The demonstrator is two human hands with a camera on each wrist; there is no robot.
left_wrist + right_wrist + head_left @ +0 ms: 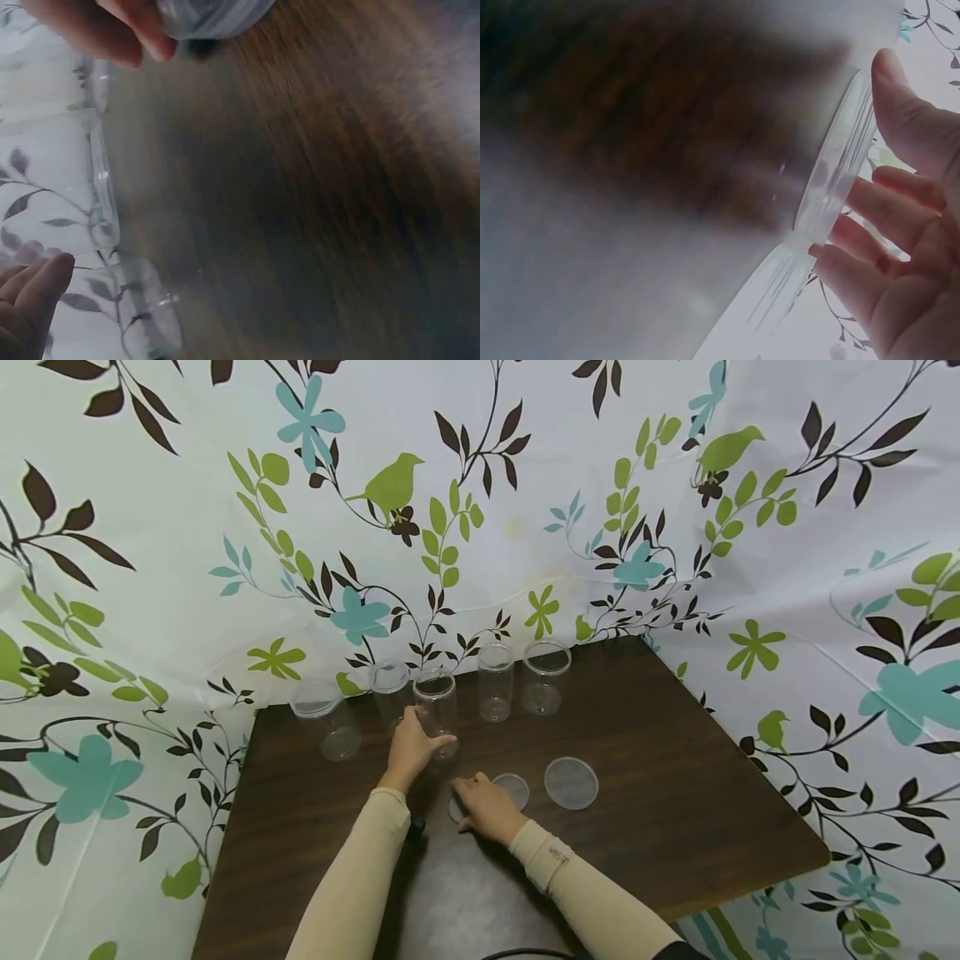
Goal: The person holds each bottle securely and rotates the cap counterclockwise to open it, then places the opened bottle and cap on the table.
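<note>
- Five clear jars in all, ranged along the back edge of a dark wood table (675,760), centre to left of centre in the head view.
- Left hand (408,753): near frame centre, at the third jar from the left (438,706). Thumb set apart from the fingers; the jar stands between them, held low, its rim well above the fingertips.
- Right hand (487,807): just below and right of the left one, over a clear lid (453,810) lying on the table. Fingers and thumb spread; the lid lies under and between them, its left edge showing past the fingertips.
- Right wrist view, right side: fingertips meet the lid's rim, thumb at its upper end. Cannot tell whether they pinch it.
- Second lid (515,789): just right of the right-hand fingers. Larger third lid (572,783): farther right, apart from the hand.
- Two jars at left, the wide one (318,700) and its slimmer neighbour (388,681), look capped; the two right of centre, slim (495,689) and wide (546,689), look uncapped.
- Patterned sheet (510,510) behind, leaves and birds, filling the upper frame.
</note>
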